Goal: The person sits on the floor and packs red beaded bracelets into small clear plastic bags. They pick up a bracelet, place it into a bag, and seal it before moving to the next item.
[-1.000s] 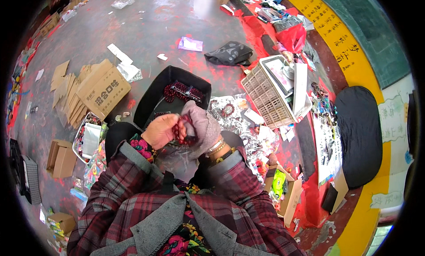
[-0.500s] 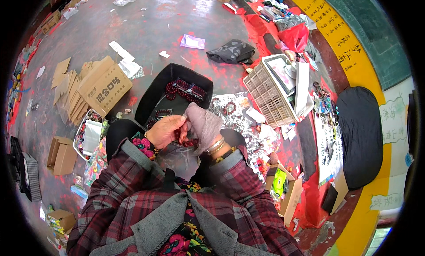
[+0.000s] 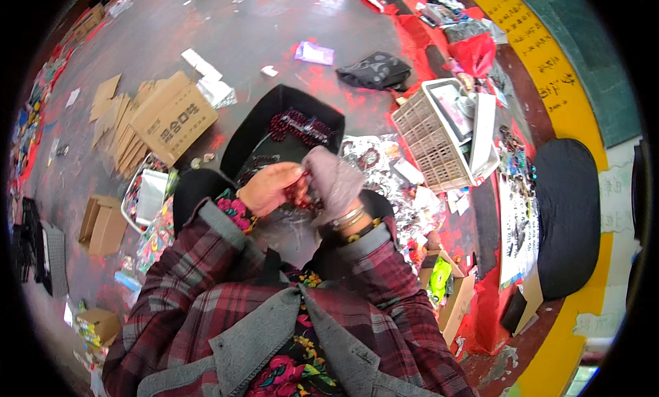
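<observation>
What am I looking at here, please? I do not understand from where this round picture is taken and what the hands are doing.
A camera on a person's head looks down, and its wide lens bends the edges. The sleeves at the bottom are the person's own. The left hand, bare, and the right hand, in a grey glove, meet over small dark red beads and both have a grip on them. Just beyond is a black tray with more red beads. On the floor lie a cardboard box to the left, a white basket to the right, and a black bag farther off.
</observation>
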Tool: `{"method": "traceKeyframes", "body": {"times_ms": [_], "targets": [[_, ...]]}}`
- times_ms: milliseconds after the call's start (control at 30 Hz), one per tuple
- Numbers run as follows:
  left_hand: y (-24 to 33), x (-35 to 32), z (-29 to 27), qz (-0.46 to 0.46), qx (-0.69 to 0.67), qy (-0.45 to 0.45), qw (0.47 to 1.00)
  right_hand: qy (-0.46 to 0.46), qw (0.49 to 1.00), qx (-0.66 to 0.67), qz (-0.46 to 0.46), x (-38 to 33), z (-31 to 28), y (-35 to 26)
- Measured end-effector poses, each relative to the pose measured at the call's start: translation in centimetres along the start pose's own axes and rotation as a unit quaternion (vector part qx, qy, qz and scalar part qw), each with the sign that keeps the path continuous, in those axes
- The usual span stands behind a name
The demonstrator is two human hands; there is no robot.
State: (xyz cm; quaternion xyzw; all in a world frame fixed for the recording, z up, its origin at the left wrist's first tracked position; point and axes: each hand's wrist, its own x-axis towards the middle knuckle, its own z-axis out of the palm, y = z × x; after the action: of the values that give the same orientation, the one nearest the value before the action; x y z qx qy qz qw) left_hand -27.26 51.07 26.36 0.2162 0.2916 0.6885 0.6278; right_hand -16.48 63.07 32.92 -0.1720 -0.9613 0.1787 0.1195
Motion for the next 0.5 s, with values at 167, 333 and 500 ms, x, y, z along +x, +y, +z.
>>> {"method": "traceKeyframes", "body": {"times_ms": [167, 333, 500], "targets": [[0.1, 0.4, 0.5, 0.062, -0.097, -0.026, 0.993, -0.016, 0.846, 0.515, 0.136, -0.5, 0.4, 0.9], [0.7, 0.2, 0.6, 0.108, -0.135, 0.004, 0.985, 0.19, 0.943, 0.134, -0.237, 0.8, -0.3, 0.8], [0.9, -0.2, 1.5, 0.01, -0.104, -0.001, 0.995, 0.107, 0.985, 0.024, -0.134, 0.3, 2.0, 1.6]]}}
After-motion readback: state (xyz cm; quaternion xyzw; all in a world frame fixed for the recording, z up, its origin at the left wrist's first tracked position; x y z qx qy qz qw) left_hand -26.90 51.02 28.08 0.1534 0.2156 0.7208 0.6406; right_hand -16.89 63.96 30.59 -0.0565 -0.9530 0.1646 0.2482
